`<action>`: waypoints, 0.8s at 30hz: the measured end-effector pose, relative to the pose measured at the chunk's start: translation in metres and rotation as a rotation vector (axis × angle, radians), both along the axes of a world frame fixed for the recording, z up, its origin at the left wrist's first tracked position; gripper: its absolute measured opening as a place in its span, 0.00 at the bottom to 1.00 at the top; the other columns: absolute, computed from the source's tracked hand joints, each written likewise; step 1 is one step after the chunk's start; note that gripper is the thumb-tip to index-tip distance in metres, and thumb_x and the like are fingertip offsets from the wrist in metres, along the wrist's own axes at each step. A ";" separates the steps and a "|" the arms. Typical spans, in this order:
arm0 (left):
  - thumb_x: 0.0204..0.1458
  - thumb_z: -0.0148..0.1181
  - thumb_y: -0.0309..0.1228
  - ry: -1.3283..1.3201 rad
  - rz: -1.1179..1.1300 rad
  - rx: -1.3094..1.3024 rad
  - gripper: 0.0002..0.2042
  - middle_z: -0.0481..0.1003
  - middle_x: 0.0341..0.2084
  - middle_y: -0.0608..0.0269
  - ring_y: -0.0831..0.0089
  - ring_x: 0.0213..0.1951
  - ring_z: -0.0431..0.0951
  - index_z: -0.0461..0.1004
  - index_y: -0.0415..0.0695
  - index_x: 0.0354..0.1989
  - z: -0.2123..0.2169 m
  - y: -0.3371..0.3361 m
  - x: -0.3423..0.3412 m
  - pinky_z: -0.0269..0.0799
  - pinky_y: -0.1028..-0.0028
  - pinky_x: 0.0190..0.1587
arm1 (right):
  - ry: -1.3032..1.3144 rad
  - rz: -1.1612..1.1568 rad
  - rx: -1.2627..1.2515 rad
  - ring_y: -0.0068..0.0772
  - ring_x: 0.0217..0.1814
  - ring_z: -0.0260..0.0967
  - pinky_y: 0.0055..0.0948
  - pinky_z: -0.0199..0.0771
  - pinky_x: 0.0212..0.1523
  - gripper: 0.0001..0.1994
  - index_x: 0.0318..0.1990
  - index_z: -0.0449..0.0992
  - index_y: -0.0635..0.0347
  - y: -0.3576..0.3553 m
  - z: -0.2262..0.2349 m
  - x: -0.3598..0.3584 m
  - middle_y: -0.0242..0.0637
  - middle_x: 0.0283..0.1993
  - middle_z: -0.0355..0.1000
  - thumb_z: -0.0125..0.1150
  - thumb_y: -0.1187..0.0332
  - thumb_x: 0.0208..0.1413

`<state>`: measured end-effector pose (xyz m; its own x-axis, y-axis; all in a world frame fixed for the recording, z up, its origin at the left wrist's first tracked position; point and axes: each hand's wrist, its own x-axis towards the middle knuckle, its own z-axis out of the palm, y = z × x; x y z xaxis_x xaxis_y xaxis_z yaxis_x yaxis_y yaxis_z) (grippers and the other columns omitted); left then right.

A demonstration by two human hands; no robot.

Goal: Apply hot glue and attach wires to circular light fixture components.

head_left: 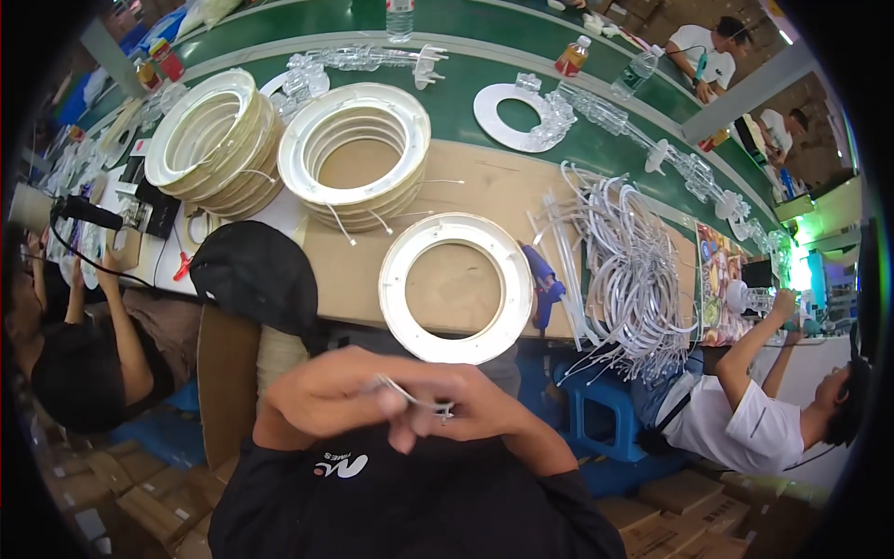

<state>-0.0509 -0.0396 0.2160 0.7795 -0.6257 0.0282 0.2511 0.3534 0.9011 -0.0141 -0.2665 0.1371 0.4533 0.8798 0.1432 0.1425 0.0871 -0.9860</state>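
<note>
My left hand (340,396) and my right hand (475,401) meet in front of my chest, past the table's near edge. Both have their fingers bent around a short, thin light-grey wire (408,395). Motion smears the fingertips, and part of the wire is hidden between them. Just beyond my hands, a flat white ring (399,289) lies by itself on brown cardboard (466,182). A blue tool (544,279), its kind unclear, rests against the ring's right side. Farther right is a large heap of grey-white cables (638,270) with small connector ends.
Two stacks of white rings, one at left (168,154) and one at centre (298,154), stand beyond, wires sticking out. A black cap (256,275) lies at the table's left edge. Clear plastic parts and bottles line the green belt (466,74). People work on both sides.
</note>
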 end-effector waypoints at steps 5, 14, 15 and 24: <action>0.67 0.47 0.30 0.262 0.241 0.126 0.19 0.76 0.28 0.55 0.72 0.24 0.79 0.65 0.29 0.60 -0.027 0.017 -0.001 0.74 0.79 0.23 | 0.105 -0.028 -0.066 0.36 0.39 0.76 0.30 0.74 0.42 0.08 0.42 0.80 0.62 -0.017 0.002 0.008 0.40 0.37 0.79 0.68 0.72 0.56; 0.62 0.58 0.24 0.362 0.318 0.389 0.11 0.79 0.30 0.60 0.74 0.32 0.82 0.73 0.33 0.50 -0.072 0.052 -0.002 0.77 0.77 0.35 | -0.173 -0.832 -0.247 0.21 0.27 0.73 0.20 0.71 0.31 0.09 0.40 0.82 0.67 -0.059 0.018 0.018 0.35 0.29 0.78 0.70 0.78 0.50; 0.62 0.59 0.24 0.341 0.341 0.509 0.09 0.80 0.30 0.59 0.74 0.32 0.82 0.75 0.33 0.48 -0.073 0.054 -0.002 0.77 0.77 0.35 | -0.169 -0.839 -0.258 0.21 0.27 0.73 0.20 0.71 0.31 0.09 0.40 0.82 0.67 -0.064 0.017 0.018 0.35 0.29 0.78 0.70 0.78 0.50; 0.54 0.62 0.26 -0.322 0.275 1.153 0.08 0.77 0.28 0.50 0.53 0.29 0.79 0.80 0.39 0.41 -0.057 0.043 0.036 0.75 0.64 0.33 | -0.714 -0.862 -0.695 0.36 0.24 0.75 0.29 0.72 0.25 0.07 0.38 0.81 0.61 -0.080 0.011 0.008 0.36 0.28 0.78 0.70 0.73 0.53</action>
